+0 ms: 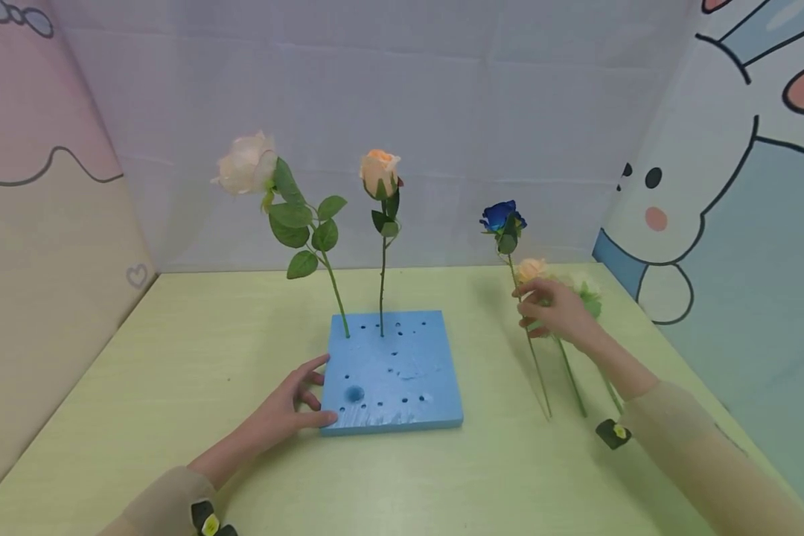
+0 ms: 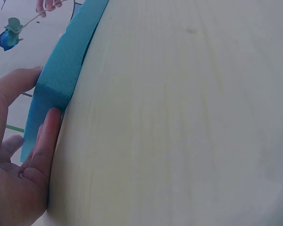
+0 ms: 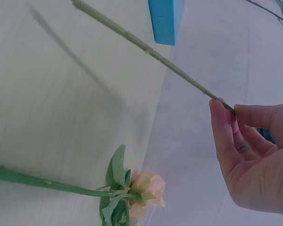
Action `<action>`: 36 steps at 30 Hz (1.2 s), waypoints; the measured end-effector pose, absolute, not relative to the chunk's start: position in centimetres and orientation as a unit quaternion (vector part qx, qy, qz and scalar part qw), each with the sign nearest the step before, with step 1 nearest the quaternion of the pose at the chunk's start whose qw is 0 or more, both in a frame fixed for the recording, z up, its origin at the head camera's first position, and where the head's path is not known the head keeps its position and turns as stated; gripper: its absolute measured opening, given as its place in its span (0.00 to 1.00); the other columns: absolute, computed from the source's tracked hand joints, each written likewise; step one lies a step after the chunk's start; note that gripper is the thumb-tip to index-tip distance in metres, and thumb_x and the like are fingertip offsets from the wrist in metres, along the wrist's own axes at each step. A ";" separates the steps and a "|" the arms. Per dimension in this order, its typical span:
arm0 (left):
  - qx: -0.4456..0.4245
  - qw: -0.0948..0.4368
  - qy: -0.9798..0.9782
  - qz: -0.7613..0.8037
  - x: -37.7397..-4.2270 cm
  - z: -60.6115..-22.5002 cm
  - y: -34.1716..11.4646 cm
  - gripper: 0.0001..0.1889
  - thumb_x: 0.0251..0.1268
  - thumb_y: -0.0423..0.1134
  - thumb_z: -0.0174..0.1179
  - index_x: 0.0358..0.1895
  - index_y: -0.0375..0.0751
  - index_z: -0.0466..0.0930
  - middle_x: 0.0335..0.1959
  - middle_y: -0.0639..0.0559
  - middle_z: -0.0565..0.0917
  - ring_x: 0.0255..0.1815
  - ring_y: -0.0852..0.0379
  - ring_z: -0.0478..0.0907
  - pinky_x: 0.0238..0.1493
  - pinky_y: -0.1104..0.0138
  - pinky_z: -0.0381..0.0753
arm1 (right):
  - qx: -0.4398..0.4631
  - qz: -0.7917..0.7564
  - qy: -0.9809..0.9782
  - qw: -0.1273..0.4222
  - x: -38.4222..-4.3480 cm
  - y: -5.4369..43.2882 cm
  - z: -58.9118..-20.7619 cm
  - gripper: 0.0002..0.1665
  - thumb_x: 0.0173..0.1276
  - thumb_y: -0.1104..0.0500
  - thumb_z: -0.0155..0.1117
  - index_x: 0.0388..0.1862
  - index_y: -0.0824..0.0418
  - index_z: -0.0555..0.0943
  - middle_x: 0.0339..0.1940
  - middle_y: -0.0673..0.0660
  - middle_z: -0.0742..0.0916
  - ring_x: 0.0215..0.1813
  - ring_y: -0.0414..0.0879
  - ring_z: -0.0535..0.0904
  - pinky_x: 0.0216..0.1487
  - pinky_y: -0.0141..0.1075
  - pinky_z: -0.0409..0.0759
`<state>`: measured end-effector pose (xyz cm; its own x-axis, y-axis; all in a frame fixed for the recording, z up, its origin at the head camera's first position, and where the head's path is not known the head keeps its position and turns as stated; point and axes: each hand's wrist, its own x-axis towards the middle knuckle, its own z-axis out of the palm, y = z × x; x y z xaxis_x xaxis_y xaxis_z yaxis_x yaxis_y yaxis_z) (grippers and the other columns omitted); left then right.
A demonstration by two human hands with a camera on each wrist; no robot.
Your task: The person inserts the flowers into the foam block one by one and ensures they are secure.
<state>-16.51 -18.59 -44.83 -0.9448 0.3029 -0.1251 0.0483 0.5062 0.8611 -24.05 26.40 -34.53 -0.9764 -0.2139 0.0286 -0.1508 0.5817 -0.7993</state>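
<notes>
My right hand [image 1: 554, 309] pinches the thin stem of a blue rose [image 1: 502, 217] between thumb and fingertips. The bloom is up and the stem slants down to the right; in the right wrist view the stem [image 3: 148, 49] runs to its cut end above the table. My left hand [image 1: 284, 409] rests against the left side of a blue foam block [image 1: 415, 372], thumb at the front corner and fingers spread along the edge. A white rose [image 1: 246, 164] leans left from a hole near the block's back left. Beside it stands a peach rose [image 1: 379, 175], nearly upright.
On the table's right side lie another peach rose [image 3: 148, 190] and a whitish flower [image 1: 586, 286], partly behind my right hand and arm. Several small holes and one larger hole [image 1: 353, 393] mark the block's top. A pale curtain [image 1: 442, 112] hangs behind the table [image 1: 201, 357].
</notes>
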 end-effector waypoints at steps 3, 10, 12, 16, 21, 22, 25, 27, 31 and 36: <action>0.104 0.131 0.857 0.487 -16.5 -44.9 -18.6 0.49 0.55 0.45 0.73 0.78 0.53 0.53 0.64 0.40 0.71 0.45 0.54 0.76 0.41 0.68 0.74 | -0.099 -0.464 0.880 0.016 -24.1 26.1 -33.9 0.18 0.72 0.63 0.59 0.58 0.69 0.75 0.35 0.56 0.86 0.34 0.43 0.87 0.35 0.44 0.87; 0.103 0.131 0.856 0.490 -16.4 -44.9 -18.7 0.49 0.54 0.45 0.73 0.78 0.53 0.54 0.64 0.40 0.71 0.45 0.54 0.76 0.41 0.68 0.74 | -0.125 -0.478 0.869 -0.040 -24.2 25.3 -33.2 0.18 0.73 0.60 0.60 0.59 0.66 0.76 0.37 0.53 0.89 0.34 0.34 0.86 0.34 0.37 0.86; 0.102 0.131 0.855 0.492 -16.4 -44.9 -18.7 0.49 0.54 0.45 0.74 0.78 0.53 0.54 0.64 0.40 0.71 0.45 0.54 0.76 0.41 0.68 0.74 | -0.130 -0.476 0.868 -0.053 -24.2 25.0 -32.9 0.18 0.74 0.59 0.59 0.59 0.64 0.77 0.37 0.51 0.89 0.34 0.34 0.86 0.34 0.37 0.86; 0.101 0.131 0.854 0.493 -16.3 -44.9 -18.7 0.49 0.54 0.44 0.74 0.78 0.53 0.54 0.64 0.40 0.71 0.45 0.54 0.76 0.42 0.68 0.73 | -0.131 -0.479 0.865 -0.069 -24.1 24.1 -32.3 0.18 0.74 0.58 0.59 0.60 0.61 0.77 0.37 0.50 0.89 0.35 0.34 0.86 0.35 0.36 0.86; 0.100 0.130 0.855 0.492 -16.4 -44.9 -18.7 0.49 0.54 0.45 0.73 0.78 0.53 0.53 0.65 0.40 0.71 0.45 0.55 0.75 0.42 0.68 0.73 | -0.137 -0.508 0.847 -0.077 -24.1 23.3 -31.8 0.19 0.73 0.58 0.60 0.60 0.62 0.77 0.34 0.41 0.88 0.36 0.34 0.87 0.36 0.36 0.86; 0.099 0.130 0.855 0.492 -16.4 -44.8 -18.6 0.49 0.54 0.45 0.73 0.78 0.53 0.53 0.65 0.40 0.71 0.45 0.55 0.75 0.42 0.68 0.73 | -0.139 -0.516 0.842 -0.079 -24.2 23.1 -31.7 0.19 0.73 0.58 0.60 0.60 0.63 0.77 0.34 0.39 0.88 0.36 0.34 0.87 0.36 0.36 0.86; 0.096 0.131 0.856 0.490 -16.4 -44.7 -18.6 0.49 0.54 0.45 0.73 0.78 0.53 0.53 0.65 0.41 0.71 0.45 0.54 0.75 0.42 0.68 0.74 | -0.151 -0.538 0.825 -0.088 -24.2 22.6 -31.6 0.19 0.72 0.59 0.61 0.59 0.64 0.77 0.34 0.38 0.88 0.37 0.37 0.88 0.35 0.36 0.86; 0.095 0.130 0.857 0.489 -16.4 -44.6 -18.5 0.49 0.54 0.44 0.73 0.78 0.53 0.54 0.64 0.41 0.71 0.45 0.54 0.76 0.42 0.68 0.74 | -0.158 -0.544 0.818 -0.098 -24.2 22.2 -31.5 0.18 0.72 0.59 0.61 0.58 0.65 0.77 0.34 0.38 0.88 0.37 0.38 0.88 0.35 0.36 0.86; 0.095 0.129 0.857 0.489 -16.3 -44.5 -18.4 0.49 0.54 0.44 0.74 0.78 0.53 0.54 0.64 0.40 0.72 0.45 0.54 0.76 0.42 0.68 0.74 | -0.169 -0.558 0.804 -0.119 -24.2 21.2 -31.3 0.18 0.71 0.61 0.62 0.57 0.66 0.79 0.34 0.40 0.87 0.36 0.38 0.87 0.34 0.37 0.86; 0.098 0.129 0.856 0.491 -16.3 -44.6 -18.5 0.49 0.54 0.43 0.74 0.78 0.52 0.54 0.64 0.40 0.71 0.45 0.54 0.76 0.42 0.68 0.74 | -0.176 -0.574 0.788 -0.138 -24.4 20.0 -31.3 0.16 0.70 0.62 0.63 0.54 0.67 0.80 0.35 0.41 0.87 0.36 0.37 0.87 0.34 0.37 0.86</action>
